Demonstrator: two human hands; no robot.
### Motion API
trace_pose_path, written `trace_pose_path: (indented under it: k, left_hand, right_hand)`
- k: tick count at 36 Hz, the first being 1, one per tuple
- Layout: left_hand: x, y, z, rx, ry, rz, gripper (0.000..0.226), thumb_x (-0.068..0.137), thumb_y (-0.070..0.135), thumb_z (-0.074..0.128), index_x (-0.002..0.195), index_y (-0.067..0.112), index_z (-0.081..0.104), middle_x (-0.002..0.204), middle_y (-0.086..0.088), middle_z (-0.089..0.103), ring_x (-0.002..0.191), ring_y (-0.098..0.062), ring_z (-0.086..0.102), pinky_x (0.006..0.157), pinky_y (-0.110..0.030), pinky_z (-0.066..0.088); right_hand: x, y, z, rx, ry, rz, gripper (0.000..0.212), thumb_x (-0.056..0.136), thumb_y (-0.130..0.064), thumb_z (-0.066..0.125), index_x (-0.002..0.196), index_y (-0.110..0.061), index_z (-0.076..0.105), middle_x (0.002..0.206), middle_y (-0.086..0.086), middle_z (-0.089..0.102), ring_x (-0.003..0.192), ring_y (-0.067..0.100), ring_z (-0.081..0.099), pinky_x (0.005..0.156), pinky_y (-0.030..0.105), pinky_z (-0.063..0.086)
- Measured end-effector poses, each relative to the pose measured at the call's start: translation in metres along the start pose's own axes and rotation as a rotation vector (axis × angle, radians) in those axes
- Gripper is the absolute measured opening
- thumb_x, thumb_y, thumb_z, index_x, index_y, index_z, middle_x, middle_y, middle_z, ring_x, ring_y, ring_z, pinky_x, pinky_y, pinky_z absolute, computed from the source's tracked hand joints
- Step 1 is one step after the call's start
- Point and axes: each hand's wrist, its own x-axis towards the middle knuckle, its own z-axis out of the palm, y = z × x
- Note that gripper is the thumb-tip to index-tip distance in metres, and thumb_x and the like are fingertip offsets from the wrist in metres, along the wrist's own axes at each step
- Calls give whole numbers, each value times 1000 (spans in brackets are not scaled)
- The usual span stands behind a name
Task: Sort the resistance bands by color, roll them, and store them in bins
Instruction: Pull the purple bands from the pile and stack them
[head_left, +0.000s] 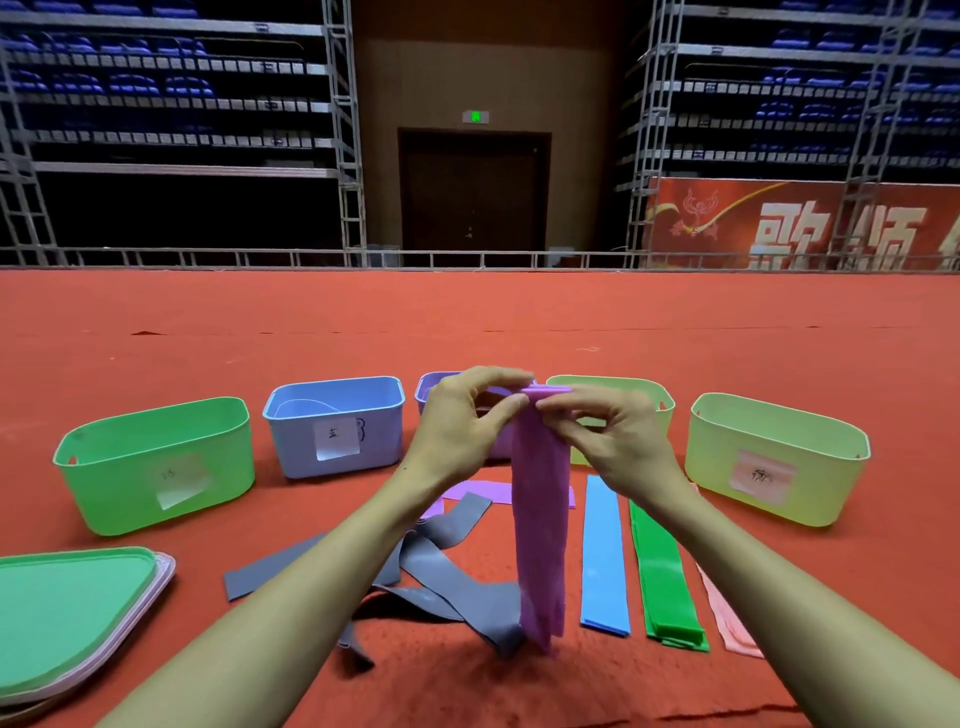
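Purple band (537, 519) hangs in the middle, held up by both hands over the red floor (311, 322). At the far left, a stack of lids (67, 618), green on top, is cut off by the edge. Next come a green bin (156, 467) and a blue bin (335, 426). Each has a paper label, and the writing is hard to read. I cannot see the bottom of either bin. Grey bands (441, 566) lie in a messy heap, partly under the left arm. A purple bin (436, 387) is mostly hidden behind the left hand (462, 415). Its fingers (498, 376) are curled and pinch the top end of the purple band. The right hand (613, 441) pinches the same end from the other side, fingers bent. The band's low end is down by the grey heap. A flat purple band (483, 491) lies behind it. A pale green bin (613, 395) is partly hidden by the right hand. A blue band (602, 556) and a green band (667, 582) lie flat side by side. A pink band (727, 618) is partly hidden by the right arm. The last bin (779, 457) is pale green with a pink label, and its inside is hard to see.
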Motion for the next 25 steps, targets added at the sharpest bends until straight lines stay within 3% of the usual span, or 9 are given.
trace_pose_path:
  k: [2, 4, 6, 8, 11, 14, 17, 21, 25]
  left_hand:
    - [-6, -4, 4, -93, -59, -31, 43, 89, 2, 63, 123, 26, 55, 97, 6, 67, 87, -5, 65, 80, -20, 52]
    - [-16, -16, 10, -184, -128, -79, 62, 88, 0, 63, 133, 36, 39, 95, -6, 67, 89, -12, 66, 82, -26, 55]
    - [-28, -31, 18, -234, -193, -120, 78, 86, 0, 65, 136, 47, 27, 98, -16, 68, 91, -22, 67, 87, -36, 54]
    - [-40, -42, 26, -250, -236, -151, 87, 85, -3, 64, 137, 51, 20, 99, -13, 69, 91, -19, 67, 88, -33, 54]
    - [-57, -50, 37, -245, -271, -188, 93, 87, -4, 60, 138, 55, 11, 98, -3, 66, 88, -12, 67, 86, -32, 55]
    - [-70, -59, 46, -237, -247, -217, 98, 88, -3, 59, 144, 54, 3, 91, -16, 65, 80, -23, 60, 86, -46, 52]
    - [-81, -68, 54, -231, -231, -244, 102, 87, -1, 59, 142, 58, -2, 95, -20, 66, 80, -34, 62, 87, -46, 53]
    - [-94, -75, 63, -241, -210, -263, 102, 86, -3, 59, 139, 57, -3, 101, -17, 68, 90, -34, 65, 87, -40, 55]
    - [-107, -83, 66, -202, -198, -274, 100, 81, 7, 62, 134, 69, 3, 99, -13, 67, 87, -33, 65, 83, -47, 55]
  right_hand:
    - [5, 0, -2, -23, 11, -38, 26, 77, 1, 70, 92, -20, 74, 84, -11, 71, 77, 8, 67, 72, 25, 55]
    - [8, 1, -3, -28, 11, -41, 26, 77, 4, 70, 91, -17, 75, 83, -12, 70, 77, 6, 67, 73, 24, 55]
    - [11, 0, -5, -40, 21, -44, 28, 78, 7, 70, 92, -17, 74, 83, -11, 70, 76, 5, 66, 72, 23, 55]
    - [14, 1, -6, -48, 33, -50, 25, 78, 7, 71, 91, -14, 75, 83, -6, 70, 74, 2, 64, 71, 21, 54]
    - [17, 4, -7, -75, 41, -56, 18, 79, 4, 71, 91, -8, 76, 85, -5, 70, 73, -2, 64, 71, 19, 54]
    - [19, 7, -8, -112, 56, -62, 17, 80, 1, 71, 92, -9, 76, 87, -5, 71, 75, 3, 65, 73, 21, 55]
    - [23, 11, -9, -126, 98, -44, 19, 80, 1, 72, 92, -13, 76, 85, -9, 70, 72, -4, 64, 72, 15, 52]
    - [25, 17, -13, -151, 112, -19, 20, 80, 0, 71, 93, -15, 75, 84, -9, 70, 70, -6, 62, 72, 16, 52]
    - [25, 22, -16, -176, 128, -2, 20, 80, 1, 71, 94, -13, 75, 86, -7, 70, 70, -8, 62, 73, 13, 51]
